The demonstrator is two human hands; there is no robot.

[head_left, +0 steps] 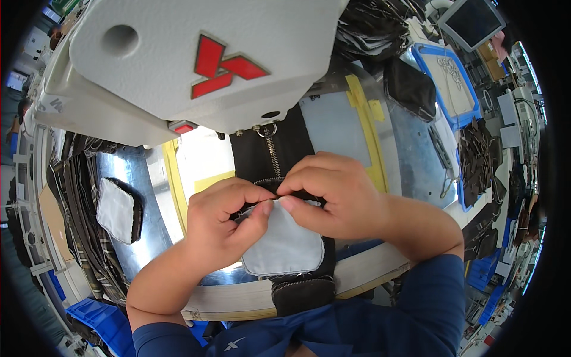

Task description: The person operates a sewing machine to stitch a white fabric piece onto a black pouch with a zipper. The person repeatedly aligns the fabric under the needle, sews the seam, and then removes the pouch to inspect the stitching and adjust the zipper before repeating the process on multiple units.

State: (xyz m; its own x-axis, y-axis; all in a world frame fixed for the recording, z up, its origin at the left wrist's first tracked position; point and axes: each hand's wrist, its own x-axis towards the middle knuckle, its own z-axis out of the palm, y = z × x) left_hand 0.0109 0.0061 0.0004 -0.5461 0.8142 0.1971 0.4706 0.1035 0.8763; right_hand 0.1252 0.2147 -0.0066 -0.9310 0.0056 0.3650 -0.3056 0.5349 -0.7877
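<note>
In the head view my left hand (229, 220) and my right hand (327, 196) meet at the upper edge of a pale grey-lined pouch piece (282, 247) with black zipper trim, pinching that edge between thumbs and fingers. Beneath lies a long black fabric piece (250, 146) with a metal zipper (272, 154) running up under the head of a white industrial machine (148, 59), where a ring hangs. A black zipped pocket (302, 294) hangs over the table's front edge. The edge between my fingertips is partly hidden.
Stacked dark strips (80, 214) and another lined piece (116, 211) lie left, above a blue bin (101, 315). Yellow tape marks the metal tabletop (131, 166). A black pouch (410, 89), blue-rimmed tray (452, 89), pile of brown strips (479, 154) and monitor (470, 21) stand right.
</note>
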